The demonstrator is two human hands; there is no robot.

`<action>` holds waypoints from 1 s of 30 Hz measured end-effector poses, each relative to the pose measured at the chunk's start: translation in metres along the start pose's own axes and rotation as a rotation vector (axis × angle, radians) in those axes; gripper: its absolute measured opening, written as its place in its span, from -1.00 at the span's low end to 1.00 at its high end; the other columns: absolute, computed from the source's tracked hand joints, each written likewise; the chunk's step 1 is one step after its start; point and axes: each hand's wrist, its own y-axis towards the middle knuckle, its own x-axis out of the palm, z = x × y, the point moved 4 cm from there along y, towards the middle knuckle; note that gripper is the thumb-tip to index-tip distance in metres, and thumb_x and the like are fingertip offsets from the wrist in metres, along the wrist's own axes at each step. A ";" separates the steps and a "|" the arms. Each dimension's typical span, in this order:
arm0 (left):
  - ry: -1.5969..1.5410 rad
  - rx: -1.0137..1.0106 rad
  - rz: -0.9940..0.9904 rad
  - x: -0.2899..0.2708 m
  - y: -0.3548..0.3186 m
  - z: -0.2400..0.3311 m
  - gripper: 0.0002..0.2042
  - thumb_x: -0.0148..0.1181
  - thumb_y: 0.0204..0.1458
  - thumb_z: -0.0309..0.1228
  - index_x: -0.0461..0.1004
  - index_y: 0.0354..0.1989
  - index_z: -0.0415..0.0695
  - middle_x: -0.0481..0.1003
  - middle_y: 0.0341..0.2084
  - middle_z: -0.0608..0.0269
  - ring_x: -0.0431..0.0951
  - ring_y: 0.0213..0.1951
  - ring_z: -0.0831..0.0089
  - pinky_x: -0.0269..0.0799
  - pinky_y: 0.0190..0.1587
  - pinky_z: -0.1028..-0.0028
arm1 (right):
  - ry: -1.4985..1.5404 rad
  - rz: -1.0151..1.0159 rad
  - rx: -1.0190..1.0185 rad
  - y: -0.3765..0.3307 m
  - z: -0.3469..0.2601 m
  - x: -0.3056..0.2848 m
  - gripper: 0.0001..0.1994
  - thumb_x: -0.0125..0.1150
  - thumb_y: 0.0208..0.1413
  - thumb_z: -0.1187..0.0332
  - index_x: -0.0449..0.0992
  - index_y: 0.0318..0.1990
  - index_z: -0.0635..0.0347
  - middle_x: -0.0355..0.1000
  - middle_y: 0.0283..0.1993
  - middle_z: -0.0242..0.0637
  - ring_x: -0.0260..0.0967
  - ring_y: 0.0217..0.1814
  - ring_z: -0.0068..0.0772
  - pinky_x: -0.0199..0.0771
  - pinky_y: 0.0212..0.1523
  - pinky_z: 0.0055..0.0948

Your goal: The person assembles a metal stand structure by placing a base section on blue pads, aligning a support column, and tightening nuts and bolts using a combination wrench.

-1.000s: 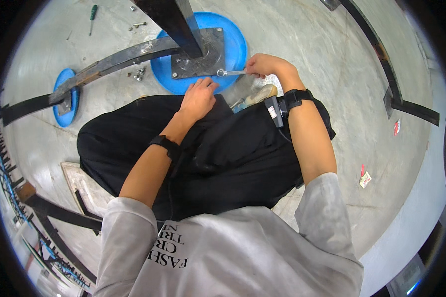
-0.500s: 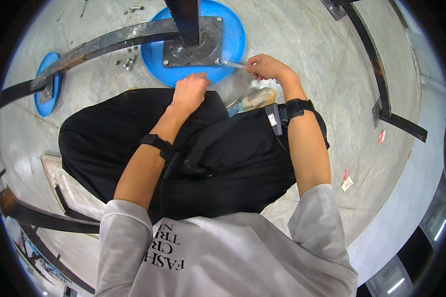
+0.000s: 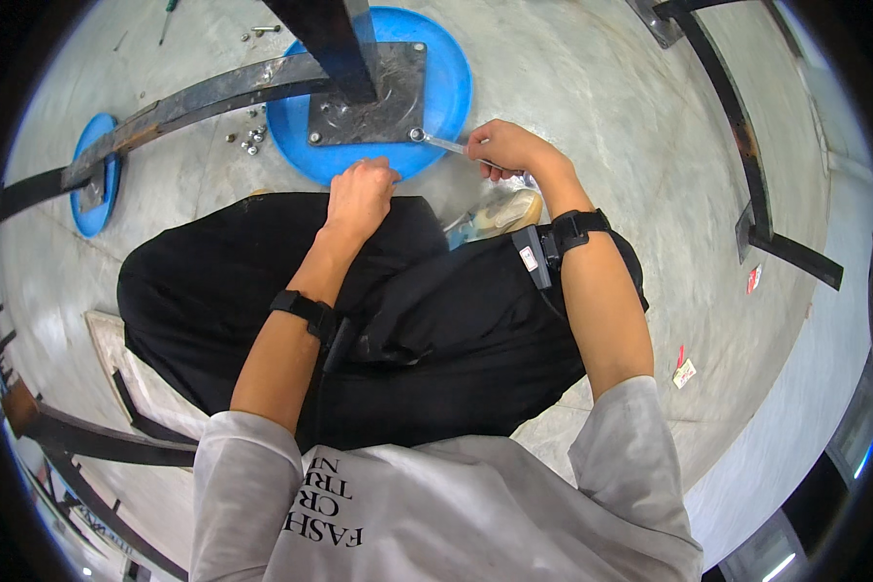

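Observation:
My right hand is closed around the handle of a silver wrench. The wrench's ring end sits over the bolt at the near right corner of a dark square metal plate. That plate lies on a round blue disc, and a black steel post rises from it. Another bolt shows at the plate's near left corner. My left hand has its fingers curled in at the disc's near edge; what they hold, if anything, is hidden.
A long black beam runs left from the post toward a second blue disc. Several loose nuts and bolts lie left of the near disc, with a screwdriver farther off. Another black frame stands right. My shoe is close by.
The wrench's handle has swung slightly toward me with my right hand, its ring end still on the bolt. My left hand stays by the disc's edge. The whole view has shifted slightly.

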 end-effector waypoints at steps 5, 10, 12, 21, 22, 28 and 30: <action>-0.047 0.004 0.016 -0.001 0.001 0.001 -0.85 0.17 -0.20 -0.48 0.51 -0.39 -0.13 0.43 -0.42 0.17 0.44 -0.27 0.16 0.38 -0.24 0.27 | -0.038 -0.125 0.004 0.003 -0.011 0.005 -0.76 0.00 -0.03 0.27 0.50 -0.36 0.24 0.46 -0.49 -0.23 0.39 -0.55 -0.40 0.40 -0.41 -0.44; -0.141 0.083 0.068 -0.001 0.005 0.018 -0.83 0.20 -0.21 -0.46 0.49 -0.37 -0.17 0.44 -0.42 0.13 0.45 -0.30 0.15 0.38 -0.26 0.28 | -0.090 0.020 -0.045 0.019 0.004 0.000 -0.77 0.03 -0.04 0.26 0.51 -0.37 0.23 0.45 -0.51 -0.22 0.43 -0.46 -0.38 0.40 -0.37 -0.40; -0.334 0.054 0.216 -0.005 0.005 0.016 -0.87 0.18 -0.16 -0.47 0.49 -0.40 -0.21 0.46 -0.47 0.09 0.47 -0.41 0.14 0.37 -0.35 0.32 | -0.206 0.183 -0.171 0.018 -0.008 -0.004 -0.79 0.04 -0.02 0.28 0.50 -0.41 0.23 0.43 -0.55 -0.26 0.43 -0.46 -0.41 0.40 -0.42 -0.40; -0.359 -0.078 0.058 0.004 0.004 0.016 -0.83 0.07 -0.04 -0.34 0.47 -0.50 -0.19 0.45 -0.57 0.01 0.47 -0.47 0.06 0.35 -0.43 0.23 | 0.066 0.612 -0.467 0.005 -0.028 -0.040 -0.70 0.17 -0.03 0.14 0.50 -0.44 0.24 0.34 -0.61 -0.37 0.23 -0.54 -0.56 0.24 -0.47 -0.55; -0.359 -0.080 0.059 0.003 0.004 0.015 -0.83 0.07 -0.04 -0.34 0.47 -0.50 -0.19 0.45 -0.57 0.01 0.47 -0.47 0.06 0.35 -0.43 0.23 | 0.066 0.611 -0.468 0.005 -0.028 -0.039 -0.70 0.17 -0.03 0.14 0.50 -0.44 0.24 0.34 -0.61 -0.37 0.23 -0.54 -0.56 0.24 -0.47 -0.55; -0.346 -0.190 0.134 -0.002 0.006 0.009 -0.87 0.08 -0.04 -0.37 0.45 -0.42 -0.17 0.45 -0.61 0.03 0.46 -0.48 0.06 0.35 -0.43 0.21 | 0.013 -0.077 -0.160 0.009 -0.007 0.000 -0.81 0.06 -0.02 0.29 0.48 -0.48 0.22 0.34 -0.62 -0.39 0.26 -0.58 -0.57 0.28 -0.50 -0.55; -0.411 -0.257 0.099 -0.004 0.007 0.009 -0.87 0.07 -0.06 -0.44 0.43 -0.32 -0.16 0.46 -0.54 0.05 0.47 -0.44 0.08 0.35 -0.40 0.23 | -0.077 -0.079 -0.132 0.010 -0.001 -0.003 -0.82 0.02 -0.02 0.31 0.48 -0.47 0.22 0.34 -0.62 -0.38 0.27 -0.58 -0.56 0.28 -0.50 -0.55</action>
